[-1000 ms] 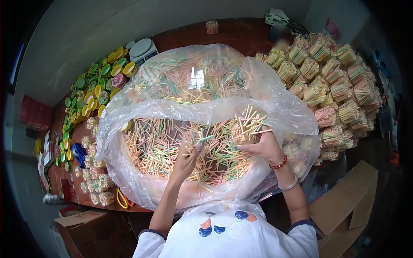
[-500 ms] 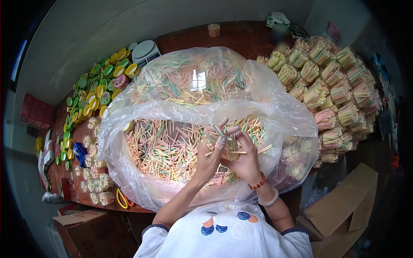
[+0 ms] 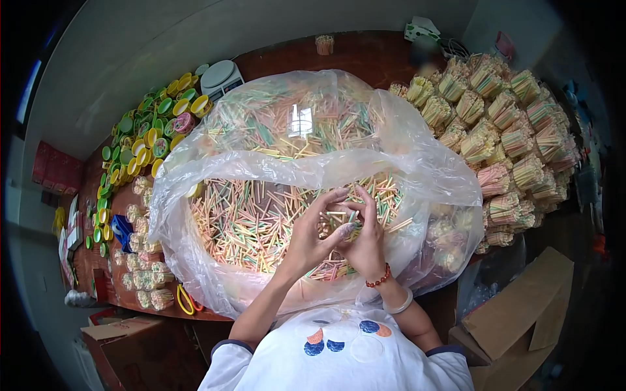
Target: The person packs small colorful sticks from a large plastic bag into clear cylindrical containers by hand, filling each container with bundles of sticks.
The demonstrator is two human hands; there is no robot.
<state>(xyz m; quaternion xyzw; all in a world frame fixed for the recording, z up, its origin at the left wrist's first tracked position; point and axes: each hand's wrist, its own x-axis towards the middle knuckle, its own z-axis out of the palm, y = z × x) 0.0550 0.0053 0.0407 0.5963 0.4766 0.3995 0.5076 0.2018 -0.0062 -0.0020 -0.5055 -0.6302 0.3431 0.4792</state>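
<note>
A large clear plastic bag (image 3: pixel 261 168) lies with its mouth open, full of loose short pastel sticks (image 3: pixel 251 228) in pink, green and yellow. Over the right part of that opening my two hands are cupped together. My left hand (image 3: pixel 312 236) curls its fingers and thumb round a few sticks (image 3: pixel 335 217), whose ends show between the hands. Facing it, my right hand (image 3: pixel 366 244) has bent fingers closed about the same small bunch. A red bead bracelet and a pale bangle sit on the right wrist. The palms hide how many sticks are inside.
Many tied stick bundles (image 3: pixel 502 140) are heaped on the right. Green and yellow small bowls (image 3: pixel 140 146), a white scale (image 3: pixel 220 77) and more bundles (image 3: pixel 149 279) stand on the left. Yellow-handled scissors (image 3: pixel 185 301) lie at the table's front edge. Cardboard boxes (image 3: pixel 521 306) flank me below.
My hands have drawn closer together and slightly toward me. The raised, spread fingers have curled round the sticks, which are now less visible. The bag and the surroundings look the same.
</note>
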